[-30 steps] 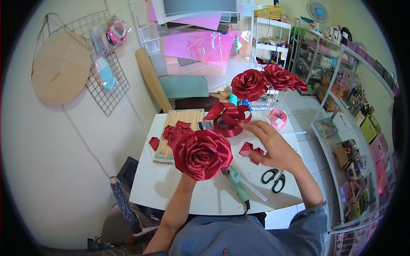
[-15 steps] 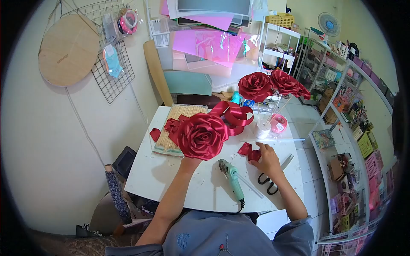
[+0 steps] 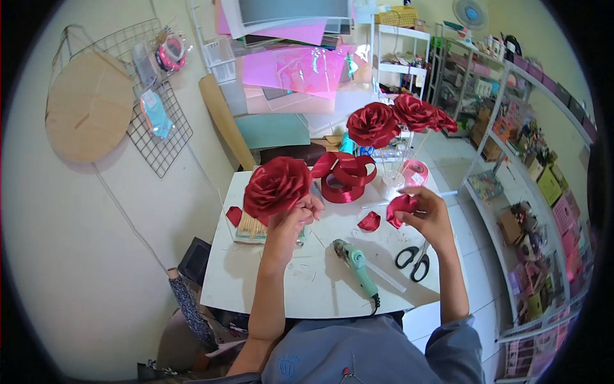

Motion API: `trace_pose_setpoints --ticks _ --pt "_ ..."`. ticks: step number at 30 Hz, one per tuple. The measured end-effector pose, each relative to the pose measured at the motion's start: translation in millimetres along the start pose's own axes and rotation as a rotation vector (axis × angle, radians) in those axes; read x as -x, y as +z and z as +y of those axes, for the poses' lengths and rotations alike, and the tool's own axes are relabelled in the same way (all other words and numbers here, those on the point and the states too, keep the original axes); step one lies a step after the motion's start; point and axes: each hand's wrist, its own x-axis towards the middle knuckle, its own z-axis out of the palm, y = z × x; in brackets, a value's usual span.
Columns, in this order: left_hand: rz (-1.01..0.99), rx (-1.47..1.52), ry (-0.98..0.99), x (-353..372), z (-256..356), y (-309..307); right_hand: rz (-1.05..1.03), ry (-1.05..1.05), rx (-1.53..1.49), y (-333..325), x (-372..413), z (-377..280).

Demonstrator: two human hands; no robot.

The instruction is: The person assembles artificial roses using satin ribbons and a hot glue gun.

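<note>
A large dark red ribbon rose [image 3: 276,185] is held up over the left part of the table, with my left hand [image 3: 300,216] closed beneath its bloom. Its stem is hidden behind the hand and petals. My right hand [image 3: 427,214] pinches a red ribbon petal [image 3: 400,210] between thumb and fingers, lifted above the tabletop. Another loose red petal [image 3: 369,221] lies just left of it on the table. Below both hands rests a mint green glue gun [image 3: 355,267] with a clear glue stick. Black-handled scissors [image 3: 413,261] lie to its right.
Behind my hands is a roll of red ribbon [image 3: 343,185]. Finished ribbon roses [image 3: 373,124] stand on sticks in a white holder at the back right. A pack of wooden sticks [image 3: 251,229] lies at left under the held rose. Metal shelves [image 3: 505,153] line the right side.
My right hand has picked one petal up off the table and raised it. My left hand has turned the rose and moved it slightly left and up. The camera view has shifted.
</note>
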Motion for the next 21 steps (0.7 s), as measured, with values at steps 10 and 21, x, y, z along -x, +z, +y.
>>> trace_pose_setpoints --ticks 10,21 --pt "-0.118 -0.193 -0.129 10.8 15.8 7.5 -0.221 -0.021 -0.135 51.5 -5.2 -54.7" --pt "-0.143 -0.211 -0.11 10.6 0.0 18.6 -0.297 0.085 -0.338 40.4 -8.3 -38.6"
